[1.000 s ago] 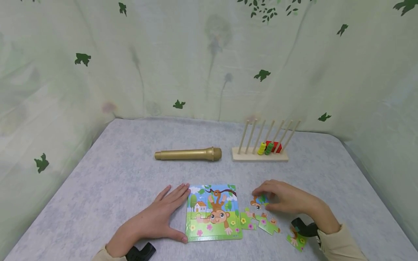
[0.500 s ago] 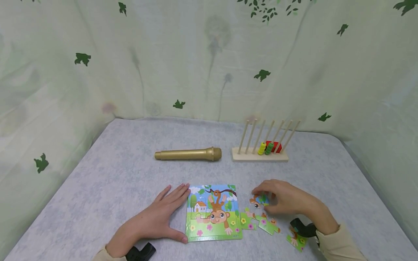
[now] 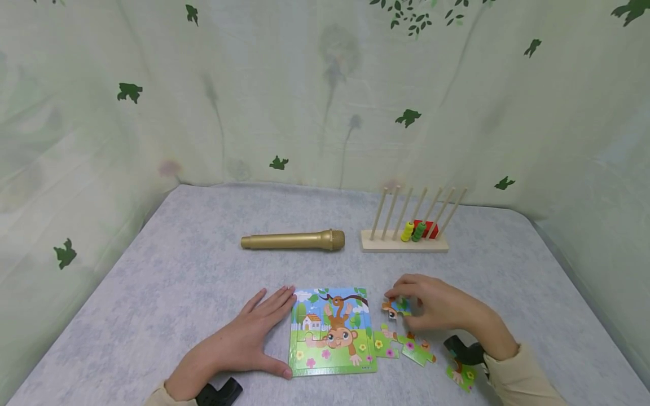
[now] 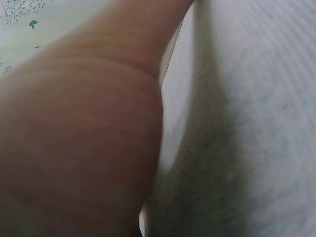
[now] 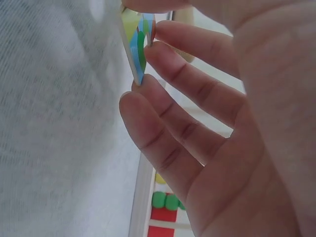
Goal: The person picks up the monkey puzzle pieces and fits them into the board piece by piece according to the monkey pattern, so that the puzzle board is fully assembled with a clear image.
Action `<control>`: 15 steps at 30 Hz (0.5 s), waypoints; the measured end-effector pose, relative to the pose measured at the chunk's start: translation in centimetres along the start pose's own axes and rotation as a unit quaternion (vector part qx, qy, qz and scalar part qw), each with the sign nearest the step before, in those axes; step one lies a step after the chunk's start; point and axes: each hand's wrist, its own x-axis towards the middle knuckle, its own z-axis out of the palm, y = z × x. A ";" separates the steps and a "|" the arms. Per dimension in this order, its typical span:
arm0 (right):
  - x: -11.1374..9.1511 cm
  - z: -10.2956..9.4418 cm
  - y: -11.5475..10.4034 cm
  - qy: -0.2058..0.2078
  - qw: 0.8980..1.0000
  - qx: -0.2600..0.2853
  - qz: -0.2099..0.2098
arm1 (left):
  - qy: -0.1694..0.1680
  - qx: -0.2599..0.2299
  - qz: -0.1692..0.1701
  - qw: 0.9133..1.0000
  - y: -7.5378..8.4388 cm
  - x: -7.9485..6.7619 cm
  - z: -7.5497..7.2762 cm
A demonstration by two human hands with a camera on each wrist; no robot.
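Observation:
A square monkey jigsaw puzzle [image 3: 332, 332] lies on the table in the head view. My left hand [image 3: 249, 332] rests flat at its left side, fingers straight, with fingertips and thumb touching its edge. To the right of the puzzle, my right hand [image 3: 439, 307] pinches a jigsaw piece [image 3: 400, 307] showing part of a monkey's face and green leaves. The right wrist view shows this jigsaw piece [image 5: 138, 47] tilted between thumb and fingers. In the left wrist view, the wrist and lower hand [image 4: 89, 128] block most of the work.
Several loose pieces lie right of the puzzle: a flowered piece [image 3: 386, 345], a green piece [image 3: 417, 351] and another [image 3: 462, 376] near the right wrist's black camera [image 3: 464, 351]. Behind are a gold toy microphone [image 3: 291, 241] and a wooden peg stand [image 3: 403, 245] with coloured beads.
My right hand has moved slightly left and away from me, carrying the pinched jigsaw piece closer to the puzzle. The left hand has stayed where it was.

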 end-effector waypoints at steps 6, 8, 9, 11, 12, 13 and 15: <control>0.8 0.1 -0.7 0.003 1.000 -0.004 -0.015 | -0.001 -0.003 -0.003 1.000 0.0 0.0 0.0; 1.0 0.1 -0.9 0.005 1.000 -0.010 -0.023 | -0.002 -0.005 -0.003 1.000 0.0 0.0 0.0; 1.2 0.2 -1.0 0.005 1.000 -0.012 -0.026 | -0.002 -0.006 -0.003 1.000 0.0 0.0 0.0; 1.4 0.3 -1.2 0.007 0.999 -0.017 -0.032 | -0.002 -0.006 -0.003 1.000 0.0 0.0 0.1; 1.5 0.3 -1.3 0.008 0.999 -0.019 -0.035 | -0.002 -0.006 -0.003 1.000 0.0 0.0 0.1; 1.7 0.4 -1.4 0.009 0.999 -0.019 -0.038 | -0.002 -0.005 -0.003 1.000 0.0 0.0 0.1; 1.9 0.4 -1.7 0.010 0.999 -0.020 -0.041 | -0.001 -0.003 -0.002 1.000 -0.1 0.0 0.1</control>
